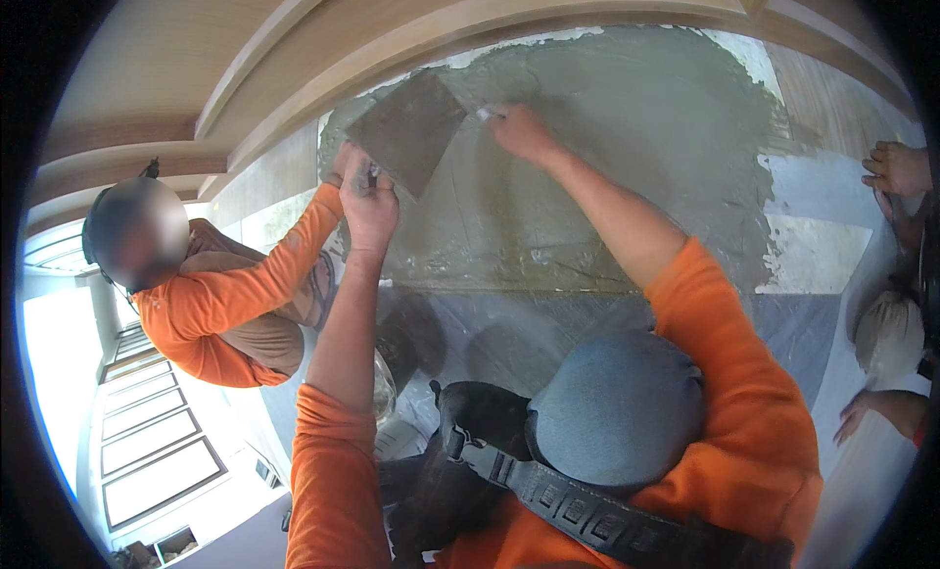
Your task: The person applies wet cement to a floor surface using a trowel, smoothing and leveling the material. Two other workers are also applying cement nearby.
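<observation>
A flat, dark grey-brown square piece [411,128] lies tilted diagonally over the spread grey-green mortar [627,128]. My left hand [372,212] is closed at its lower left corner on a grey, mortar-smeared object I cannot make out, right beside a co-worker's hand [347,165]. My right hand [519,130] is closed on a small white object [489,114] just right of the square piece, above the mortar.
A co-worker in orange [206,305] crouches at my left; another person's hands [891,167] show at the far right. Wooden panelling [196,70] borders the mortar at the top. Grey flooring [490,334] lies below it, with a bucket [384,383] partly hidden by my left arm.
</observation>
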